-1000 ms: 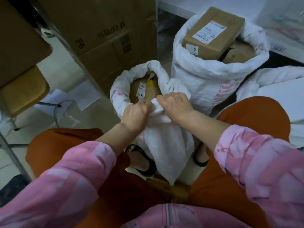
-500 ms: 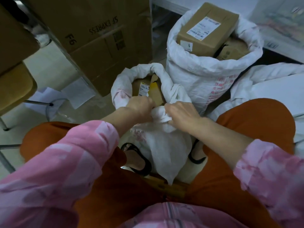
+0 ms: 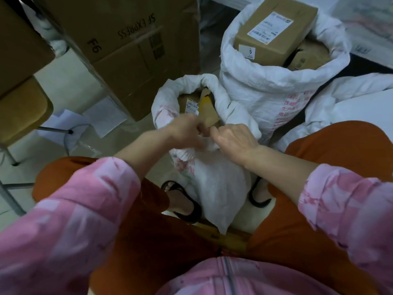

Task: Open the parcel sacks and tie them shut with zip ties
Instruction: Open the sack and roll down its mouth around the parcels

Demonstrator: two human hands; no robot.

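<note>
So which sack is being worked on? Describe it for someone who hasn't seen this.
Find the tall white sack holding the cardboard box labelled 5. Just in front, between the person's knees, stands the smaller sack. Unlike its neighbour, its rim is rolled down.

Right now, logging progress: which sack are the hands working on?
The smaller white sack between the knees; both hands grip its rolled rim. The bigger sack stands untouched behind.
</note>
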